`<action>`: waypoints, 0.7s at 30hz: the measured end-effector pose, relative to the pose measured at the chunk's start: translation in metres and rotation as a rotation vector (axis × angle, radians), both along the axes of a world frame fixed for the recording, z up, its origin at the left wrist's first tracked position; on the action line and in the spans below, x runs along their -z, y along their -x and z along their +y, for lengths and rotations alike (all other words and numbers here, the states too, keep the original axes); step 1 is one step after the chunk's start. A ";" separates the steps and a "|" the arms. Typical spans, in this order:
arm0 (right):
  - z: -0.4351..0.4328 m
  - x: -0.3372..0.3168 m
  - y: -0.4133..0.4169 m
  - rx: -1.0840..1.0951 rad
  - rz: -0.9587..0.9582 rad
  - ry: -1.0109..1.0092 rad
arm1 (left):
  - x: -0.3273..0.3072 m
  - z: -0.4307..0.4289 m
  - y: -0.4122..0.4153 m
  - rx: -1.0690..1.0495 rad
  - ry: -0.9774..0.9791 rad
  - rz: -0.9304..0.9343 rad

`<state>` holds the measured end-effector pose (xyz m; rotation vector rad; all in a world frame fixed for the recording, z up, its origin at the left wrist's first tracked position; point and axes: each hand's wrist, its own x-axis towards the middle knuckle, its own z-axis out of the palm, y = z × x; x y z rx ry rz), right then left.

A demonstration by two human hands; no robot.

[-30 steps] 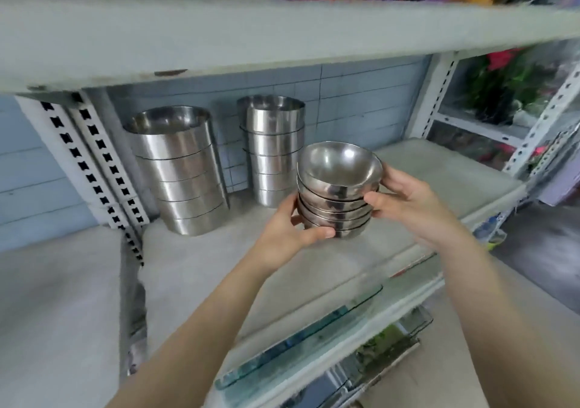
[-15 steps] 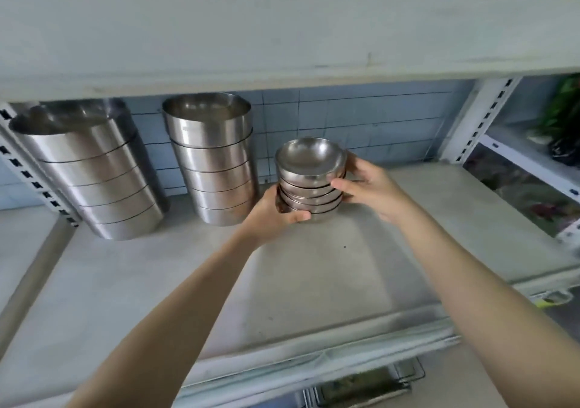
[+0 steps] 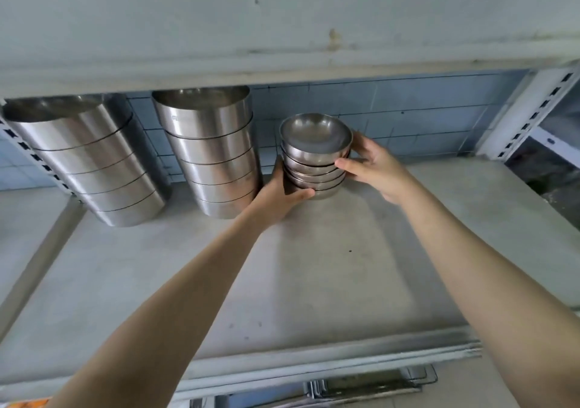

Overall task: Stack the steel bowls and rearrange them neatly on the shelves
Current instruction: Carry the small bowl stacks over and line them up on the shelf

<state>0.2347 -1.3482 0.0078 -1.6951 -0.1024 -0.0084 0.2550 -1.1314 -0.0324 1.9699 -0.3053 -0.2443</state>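
A stack of several small round steel bowls (image 3: 315, 156) sits at the back of the grey shelf (image 3: 314, 266), close to the blue tiled wall. My left hand (image 3: 279, 194) grips the stack's lower left side, thumb across the bottom bowls. My right hand (image 3: 373, 164) holds its right side, fingers wrapped behind the upper bowls. Whether the stack rests on the shelf or hovers just above it I cannot tell. Just left of it stands a tall stack of straight-sided steel bowls (image 3: 213, 153), and further left a second, wider stack (image 3: 91, 163).
The shelf board above (image 3: 282, 24) hangs low over the stacks. A white slotted upright (image 3: 530, 112) stands at the right back corner, another (image 3: 31, 156) at the left. Bare shelf surface lies in front and to the right of the small bowls.
Both hands have carried the small bowl stack further back and slightly down toward the wall, beside the tall stack. The view has moved closer under the upper shelf.
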 end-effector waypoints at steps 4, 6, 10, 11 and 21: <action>-0.003 0.002 0.000 -0.011 -0.007 0.013 | -0.006 -0.005 0.006 -0.071 0.117 -0.066; -0.003 0.000 0.001 -0.016 -0.001 0.032 | -0.008 -0.007 0.005 -0.129 0.096 -0.107; -0.004 -0.004 0.003 -0.036 0.001 0.044 | -0.010 -0.007 0.002 -0.139 0.043 -0.175; -0.005 -0.005 0.003 -0.036 -0.008 0.044 | -0.010 -0.007 0.003 -0.138 0.039 -0.179; -0.009 -0.012 0.007 -0.018 -0.039 0.079 | -0.014 -0.009 0.016 -0.094 0.107 -0.170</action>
